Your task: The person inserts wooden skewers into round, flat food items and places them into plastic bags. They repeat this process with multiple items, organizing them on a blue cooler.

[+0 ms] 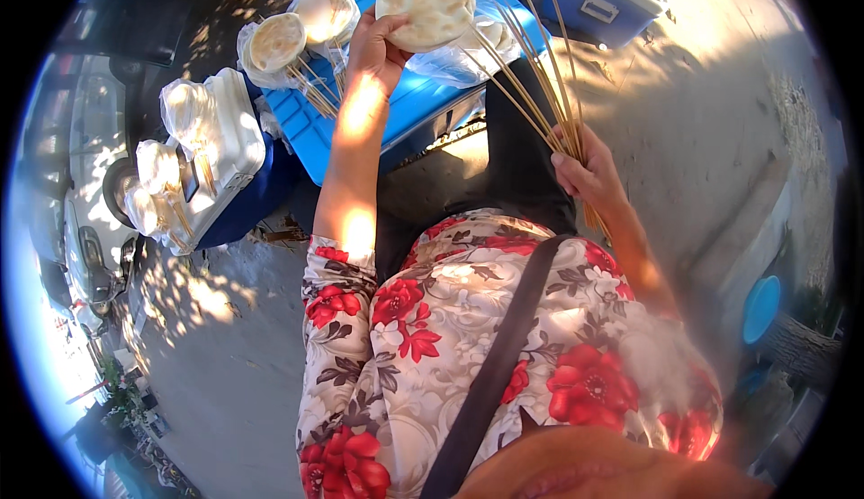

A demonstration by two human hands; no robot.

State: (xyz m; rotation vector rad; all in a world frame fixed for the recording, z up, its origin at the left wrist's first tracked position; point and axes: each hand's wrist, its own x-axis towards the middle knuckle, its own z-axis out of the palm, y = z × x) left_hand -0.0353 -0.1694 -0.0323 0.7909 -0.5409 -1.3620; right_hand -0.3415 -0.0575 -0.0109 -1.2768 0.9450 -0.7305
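Raised over a blue plastic lid (414, 112), my left hand (376, 53) pinches the edge of a round, pale, flat wafer (427, 8) with browned spots. A fanned bundle of thin wooden sticks (544, 94) is gripped near its lower end in my right hand (589, 170); the upper ends spread beside and over the lid. Behind the wafer, a clear plastic bag (454, 65) with more pale pieces rests on the lid. To the left are two bagged stacks of wafers, the nearer one (276, 42) with sticks poking out.
A white-lidded blue cooler (236, 125) at left carries several bagged packs with sticks (160, 170) and a dark phone-like object (190, 179). Another blue cooler (598, 4) stands at far right. Parked vehicles (94, 121) line the left; a tree trunk (801, 348) is at right.
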